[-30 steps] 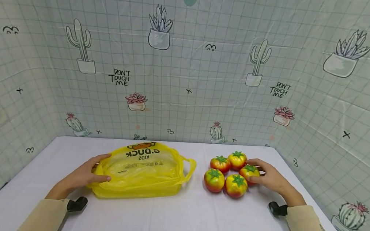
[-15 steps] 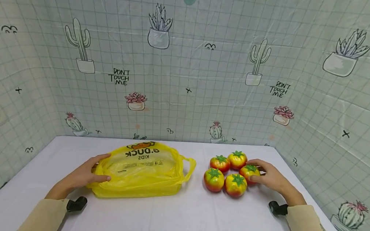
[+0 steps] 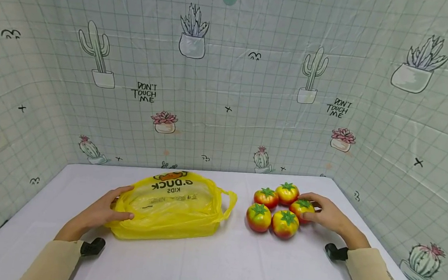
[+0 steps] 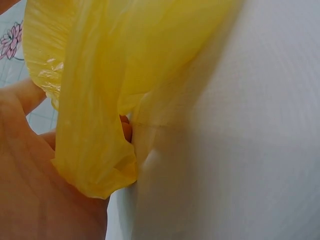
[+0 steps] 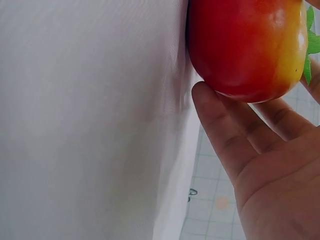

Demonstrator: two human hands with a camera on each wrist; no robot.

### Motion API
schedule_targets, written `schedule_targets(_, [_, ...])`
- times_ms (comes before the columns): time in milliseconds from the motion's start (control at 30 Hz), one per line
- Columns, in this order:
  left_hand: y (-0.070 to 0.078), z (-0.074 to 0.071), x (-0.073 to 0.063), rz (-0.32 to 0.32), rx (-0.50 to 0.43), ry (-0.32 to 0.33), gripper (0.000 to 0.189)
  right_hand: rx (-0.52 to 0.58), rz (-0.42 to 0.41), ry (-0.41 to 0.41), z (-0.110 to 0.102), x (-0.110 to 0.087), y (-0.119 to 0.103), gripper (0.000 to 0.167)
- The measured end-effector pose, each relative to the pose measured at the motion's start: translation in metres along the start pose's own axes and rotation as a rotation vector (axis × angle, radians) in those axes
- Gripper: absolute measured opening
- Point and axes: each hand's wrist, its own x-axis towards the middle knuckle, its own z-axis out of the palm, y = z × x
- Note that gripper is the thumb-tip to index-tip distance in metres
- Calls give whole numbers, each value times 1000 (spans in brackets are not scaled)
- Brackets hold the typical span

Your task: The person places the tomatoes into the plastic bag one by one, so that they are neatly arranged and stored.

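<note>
A yellow plastic bag (image 3: 170, 206) lies on its side, left of centre, with dark print on its upper face. At its left end rests my left hand (image 3: 99, 209), fingers spread and touching the plastic. In the left wrist view, a fold of the bag (image 4: 95, 125) hangs in front of the palm and hides part of the fingers. My right hand (image 3: 329, 216) is around the rightmost tomato (image 3: 302, 209), thumb on the near side and index finger on the far side. In the right wrist view, fairly straight fingers (image 5: 217, 120) touch this red-yellow tomato (image 5: 245, 45).
Several other red-yellow tomatoes with green leaf tops, such as the front one (image 3: 285, 225), cluster left of the right hand. All stand on a white-covered table (image 3: 213, 268). A printed cloth wall (image 3: 229, 78) encloses the back and sides. The bag's handle loop (image 3: 229, 205) points toward the tomatoes.
</note>
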Motion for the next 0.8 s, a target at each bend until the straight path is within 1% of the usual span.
schedule_targets(300, [0, 0, -1, 0, -6, -3, 93, -50, 3, 57, 0, 0, -2, 46])
schedule_targets(467, [-2, 1, -1, 2, -4, -2, 93, -74, -7, 104, -2, -1, -7, 46])
schedule_targets(800, [0, 0, 1, -11, 3, -6, 94, -94, -88, 192, -5, 2, -23, 51])
